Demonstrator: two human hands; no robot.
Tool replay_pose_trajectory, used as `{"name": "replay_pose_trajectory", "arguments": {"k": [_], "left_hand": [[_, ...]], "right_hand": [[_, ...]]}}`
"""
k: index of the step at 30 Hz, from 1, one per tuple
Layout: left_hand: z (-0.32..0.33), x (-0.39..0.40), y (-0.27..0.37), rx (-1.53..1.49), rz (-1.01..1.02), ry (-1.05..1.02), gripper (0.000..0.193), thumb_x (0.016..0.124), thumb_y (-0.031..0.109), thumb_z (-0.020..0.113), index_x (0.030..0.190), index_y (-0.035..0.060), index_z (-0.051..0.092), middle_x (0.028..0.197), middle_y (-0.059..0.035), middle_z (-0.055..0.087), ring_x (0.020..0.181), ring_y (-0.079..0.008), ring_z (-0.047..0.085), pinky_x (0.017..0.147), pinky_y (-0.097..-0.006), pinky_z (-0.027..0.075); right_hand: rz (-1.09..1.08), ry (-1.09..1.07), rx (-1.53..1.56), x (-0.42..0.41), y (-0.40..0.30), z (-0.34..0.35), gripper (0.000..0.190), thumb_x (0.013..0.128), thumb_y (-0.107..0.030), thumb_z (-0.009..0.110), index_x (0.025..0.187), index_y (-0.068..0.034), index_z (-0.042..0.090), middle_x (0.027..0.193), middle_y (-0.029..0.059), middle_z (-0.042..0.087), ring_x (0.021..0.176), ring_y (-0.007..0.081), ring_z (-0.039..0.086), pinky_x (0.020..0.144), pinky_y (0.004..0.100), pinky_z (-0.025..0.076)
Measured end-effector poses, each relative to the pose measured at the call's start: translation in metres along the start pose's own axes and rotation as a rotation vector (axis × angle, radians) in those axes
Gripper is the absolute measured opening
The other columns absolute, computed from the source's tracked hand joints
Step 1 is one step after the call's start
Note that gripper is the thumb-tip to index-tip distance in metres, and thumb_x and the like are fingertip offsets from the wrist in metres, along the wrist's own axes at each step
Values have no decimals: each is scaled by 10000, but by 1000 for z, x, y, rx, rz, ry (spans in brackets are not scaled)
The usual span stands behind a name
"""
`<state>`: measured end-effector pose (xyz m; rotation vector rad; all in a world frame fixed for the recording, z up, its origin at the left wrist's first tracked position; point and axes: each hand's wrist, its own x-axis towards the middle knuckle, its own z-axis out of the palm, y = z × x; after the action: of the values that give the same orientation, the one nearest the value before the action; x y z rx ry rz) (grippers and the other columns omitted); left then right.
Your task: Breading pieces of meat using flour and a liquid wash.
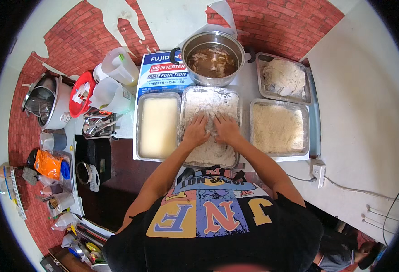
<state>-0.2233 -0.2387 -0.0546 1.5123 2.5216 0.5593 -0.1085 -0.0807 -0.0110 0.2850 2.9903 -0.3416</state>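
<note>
My left hand (197,131) and my right hand (226,129) rest palm down on white flour in a metal tray (210,163) straight before me. Their fingers are stretched out, with the tips partly sunk in the flour. Whatever lies under the palms is hidden. To the left is a metal tray of pale yellow liquid (160,125). A tray of beige crumbs (279,127) sits to the right, and behind it another tray holds a heap of crumb-coated food (283,77). Beyond the flour stands a steel pot (216,81) with meat pieces in brown liquid (213,61).
Left of the trays are plastic pitchers (113,95), a red basin (81,102), a utensil rack (99,125) and a large pot (58,105). A power outlet (318,175) with cords is at the right table edge. Another person (338,251) is at lower right.
</note>
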Motion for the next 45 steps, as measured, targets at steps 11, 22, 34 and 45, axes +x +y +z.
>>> {"name": "replay_pose_trajectory", "arguments": {"k": [11,22,34,45], "left_hand": [[-12,-29,10,-168,-6,173,677,692,156,791,1322,56,563,1403,-246,490,1315,-483,438,1094,-549,380],[-17,15,13,-413,2,419,651,749,166,801,1331,-6,564,1362,-258,556,1282,-452,497,1119,-510,385],[-97,66,55,-885,-201,316,407,846,53,710,1236,-49,656,1042,-165,744,946,-220,698,845,-337,539],[-105,56,48,-987,-222,329,290,853,12,704,1140,-25,724,845,-29,729,685,-59,571,630,-257,474]], "right_hand": [[-145,393,-115,-5,12,19,263,728,-142,660,990,-131,683,1015,77,658,1114,339,586,967,612,419],[-236,464,547,33,22,-79,246,722,-211,719,873,-34,639,831,180,660,787,414,639,704,461,514],[-273,331,895,49,37,-150,373,746,-13,710,1115,30,675,975,213,714,860,332,710,774,372,547],[-414,229,731,57,21,-206,348,723,11,718,1070,24,691,930,229,714,862,330,717,775,387,541]]}}
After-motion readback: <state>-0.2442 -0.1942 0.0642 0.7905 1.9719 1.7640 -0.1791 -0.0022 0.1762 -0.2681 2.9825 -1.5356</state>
